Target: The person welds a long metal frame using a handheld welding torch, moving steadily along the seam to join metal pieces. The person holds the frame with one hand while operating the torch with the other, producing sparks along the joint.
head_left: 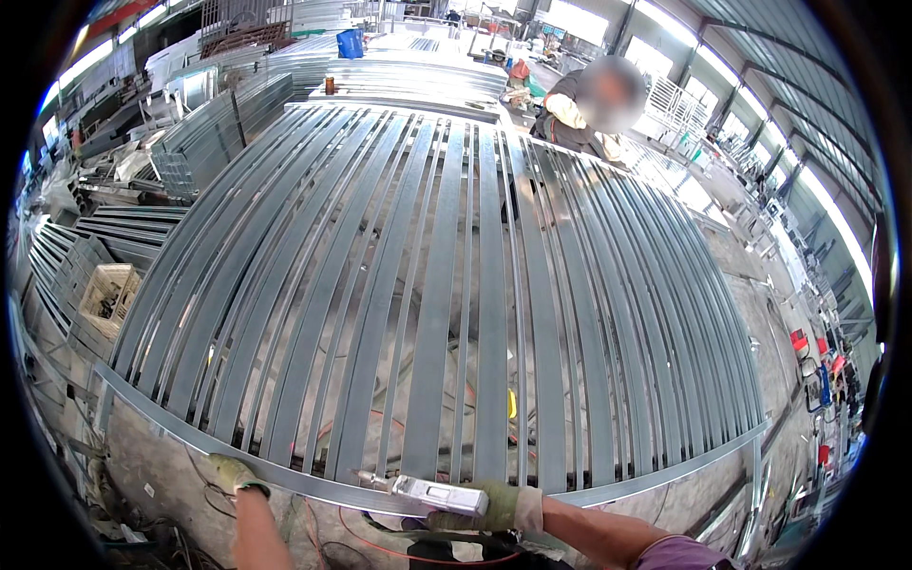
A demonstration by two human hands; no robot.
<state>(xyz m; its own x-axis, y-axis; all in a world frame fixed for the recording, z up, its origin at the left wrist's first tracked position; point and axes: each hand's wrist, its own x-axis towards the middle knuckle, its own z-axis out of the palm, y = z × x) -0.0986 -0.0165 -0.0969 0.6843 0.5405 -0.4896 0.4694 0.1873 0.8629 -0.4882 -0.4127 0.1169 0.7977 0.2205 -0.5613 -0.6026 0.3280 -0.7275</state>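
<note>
A large metal frame with many long grey slats spreads in front of me, its front rail (332,490) running along the near side. At the left part of that rail, my left hand (237,474), in a greenish work glove, is closed over the edge. Nearer the middle, my gloved right hand (502,507) is wrapped round a silver, box-bodied welding gun (443,495). Its narrow nozzle points left and lies close to the rail and the slat ends. The fingers of the right hand are partly hidden beneath the gun.
Another person (579,106) is at the frame's far right side. A cream crate (109,293) stands at the left by stacked metal profiles (195,152). A blue bucket (351,43) sits on stock at the back. An orange hose (418,553) runs below the front rail.
</note>
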